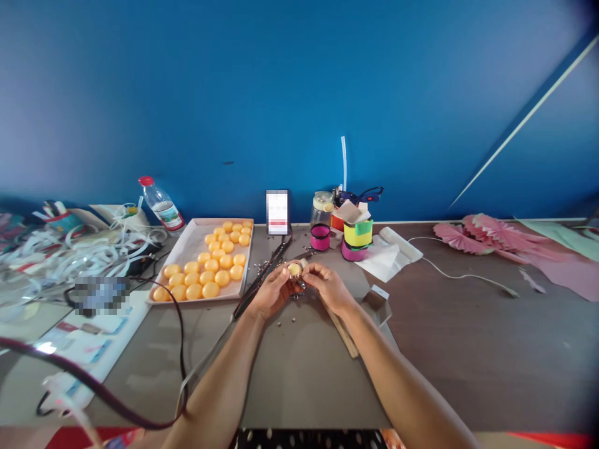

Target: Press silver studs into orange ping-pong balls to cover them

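Close together over the middle of the desk, my two hands meet at a small round pale-yellow piece (294,269). The fingers of my left hand (275,289) are closed around this piece. My right hand (326,284) pinches at its right edge; whatever lies between those fingertips is too small to name. Small shiny metal bits (296,296) show beneath the fingers, and a few more lie loose on the desk. A wooden stick (345,333) slants out from under my right hand. To the left, a shallow white tray (180,244) holds many glossy yellow domed pieces (210,289).
Behind my hands, a phone (277,212) leans on the blue wall, beside a jar (322,209) and pink and yellow bands (358,234). A bottle (161,204) and tangled white strips (60,262) are left. Pink folded paper (486,234) and a white cable (468,275) lie right.
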Motion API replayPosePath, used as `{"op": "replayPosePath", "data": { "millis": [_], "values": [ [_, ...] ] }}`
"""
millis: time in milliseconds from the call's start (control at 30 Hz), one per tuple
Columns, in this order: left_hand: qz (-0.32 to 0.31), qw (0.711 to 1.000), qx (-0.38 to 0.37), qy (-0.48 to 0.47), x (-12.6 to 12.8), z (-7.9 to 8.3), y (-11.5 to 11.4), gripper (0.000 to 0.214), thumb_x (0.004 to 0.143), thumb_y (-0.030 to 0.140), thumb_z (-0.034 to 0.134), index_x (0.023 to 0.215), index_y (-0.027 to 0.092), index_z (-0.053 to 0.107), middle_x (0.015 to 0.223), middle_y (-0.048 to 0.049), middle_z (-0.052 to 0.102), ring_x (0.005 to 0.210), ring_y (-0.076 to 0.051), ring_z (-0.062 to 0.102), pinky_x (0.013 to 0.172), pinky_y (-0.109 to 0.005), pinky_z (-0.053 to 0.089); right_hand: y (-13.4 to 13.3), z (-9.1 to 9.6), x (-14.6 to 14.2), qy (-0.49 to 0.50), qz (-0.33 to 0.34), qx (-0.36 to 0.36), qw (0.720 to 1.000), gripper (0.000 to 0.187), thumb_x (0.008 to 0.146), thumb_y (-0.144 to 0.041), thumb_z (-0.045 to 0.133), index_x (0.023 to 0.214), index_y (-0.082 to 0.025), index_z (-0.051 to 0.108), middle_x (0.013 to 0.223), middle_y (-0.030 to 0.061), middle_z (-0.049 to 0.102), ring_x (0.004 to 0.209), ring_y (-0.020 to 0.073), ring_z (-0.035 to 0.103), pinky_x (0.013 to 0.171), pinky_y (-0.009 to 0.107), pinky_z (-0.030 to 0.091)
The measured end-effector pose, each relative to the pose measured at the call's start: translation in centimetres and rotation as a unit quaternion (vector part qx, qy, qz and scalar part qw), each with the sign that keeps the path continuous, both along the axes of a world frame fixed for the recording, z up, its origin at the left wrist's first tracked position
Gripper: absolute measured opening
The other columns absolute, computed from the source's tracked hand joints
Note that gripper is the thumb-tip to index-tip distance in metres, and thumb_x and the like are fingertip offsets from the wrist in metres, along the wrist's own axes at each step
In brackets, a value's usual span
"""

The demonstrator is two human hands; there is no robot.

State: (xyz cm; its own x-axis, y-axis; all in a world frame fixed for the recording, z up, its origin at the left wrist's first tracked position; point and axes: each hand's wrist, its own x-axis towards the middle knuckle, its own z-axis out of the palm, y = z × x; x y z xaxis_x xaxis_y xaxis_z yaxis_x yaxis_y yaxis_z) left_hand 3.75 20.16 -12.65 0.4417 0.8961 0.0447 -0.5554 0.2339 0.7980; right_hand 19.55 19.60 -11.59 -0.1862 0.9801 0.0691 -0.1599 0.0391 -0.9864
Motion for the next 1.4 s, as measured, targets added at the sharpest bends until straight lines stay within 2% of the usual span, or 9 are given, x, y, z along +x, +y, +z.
{"op": "replayPosePath", "data": {
  "millis": [267,667,933,1033,1100,1167,1233,1300,1400],
  "values": [
    [0.006,1.000,0.005,0.023,0.1,0.2,-0.3,0.042,0.075,0.041,0.071,0.107,0.015,0.067,0.090,-0.0072,0.064,0.075,-0.017,0.061,0.069,-0.030,0.048,-0.2,0.1,0.0,0.019,0.030,-0.035,0.999,0.020,0.069,-0.037,0.067,0.071,-0.020,0.056,0.063,-0.0027,0.059,0.063,0.0148,0.056,0.066,0.029,0.045],
    [0.029,0.998,-0.006,0.061,0.0,0.4,-0.3,0.040,0.070,0.033,0.077,0.104,0.016,0.066,0.087,-0.0054,0.066,0.070,-0.015,0.063,0.070,-0.032,0.051,-0.2,-0.5,-0.3,-0.025,-0.026,-0.025,0.999,0.025,0.067,-0.035,0.065,0.067,-0.022,0.045,0.060,-0.0055,0.053,0.061,0.0131,0.052,0.063,0.027,0.041],
    [0.016,0.998,-0.006,0.055,0.0,0.3,-0.3,0.042,0.072,0.036,0.075,0.107,0.016,0.065,0.087,-0.0057,0.066,0.069,-0.015,0.064,0.071,-0.031,0.051,0.0,-0.6,-0.6,-0.013,-0.025,-0.030,0.999,0.023,0.068,-0.035,0.065,0.067,-0.022,0.046,0.060,-0.0050,0.054,0.059,0.0129,0.052,0.061,0.027,0.042],
    [0.014,0.999,-0.018,0.028,0.0,0.4,-0.2,0.042,0.074,0.041,0.072,0.106,0.015,0.065,0.087,-0.0060,0.066,0.068,-0.015,0.063,0.069,-0.031,0.051,0.4,-0.4,0.3,-0.068,-0.052,0.002,0.996,0.021,0.072,-0.039,0.061,0.072,-0.021,0.050,0.063,-0.0033,0.055,0.061,0.0141,0.052,0.061,0.027,0.042],
    [0.034,0.999,-0.029,0.013,-0.2,0.4,0.0,0.042,0.076,0.044,0.070,0.105,0.015,0.064,0.084,-0.0058,0.066,0.067,-0.014,0.062,0.068,-0.030,0.052,0.7,-0.5,1.1,-0.189,-0.109,0.037,0.975,0.019,0.076,-0.039,0.058,0.079,-0.021,0.056,0.069,-0.0003,0.059,0.067,0.0166,0.055,0.064,0.028,0.042],
    [0.063,0.997,-0.042,0.000,-0.4,0.3,0.3,0.041,0.076,0.044,0.069,0.104,0.015,0.064,0.081,-0.0054,0.067,0.065,-0.013,0.062,0.067,-0.028,0.052,0.8,-0.8,1.7,-0.344,-0.157,0.042,0.925,0.020,0.078,-0.035,0.058,0.091,-0.020,0.059,0.082,0.0046,0.064,0.077,0.0199,0.058,0.070,0.031,0.041],
    [0.082,0.995,-0.053,-0.016,-0.6,0.3,0.4,0.041,0.075,0.044,0.070,0.102,0.015,0.063,0.081,-0.0051,0.067,0.064,-0.012,0.061,0.067,-0.027,0.052,0.8,-1.1,2.0,-0.472,-0.150,0.028,0.868,0.029,0.078,-0.032,0.059,0.104,-0.019,0.060,0.097,0.0109,0.065,0.085,0.0232,0.061,0.073,0.032,0.041],
    [0.088,0.994,-0.061,-0.028,-0.7,0.4,0.5,0.040,0.074,0.044,0.072,0.099,0.014,0.063,0.081,-0.0050,0.067,0.064,-0.012,0.061,0.068,-0.027,0.052,0.6,-1.4,1.9,-0.548,-0.113,0.018,0.828,0.036,0.079,-0.032,0.058,0.112,-0.017,0.058,0.107,0.0154,0.064,0.090,0.0258,0.062,0.074,0.033,0.041],
    [0.093,0.992,-0.071,-0.035,-0.6,0.3,0.6,0.038,0.073,0.044,0.073,0.094,0.014,0.062,0.084,-0.0061,0.068,0.066,-0.012,0.062,0.071,-0.029,0.053,0.5,-1.5,1.6,-0.583,-0.083,0.019,0.808,0.032,0.082,-0.030,0.053,0.110,-0.017,0.060,0.106,0.0158,0.065,0.092,0.0263,0.062,0.074,0.033,0.041]
  ]
}}
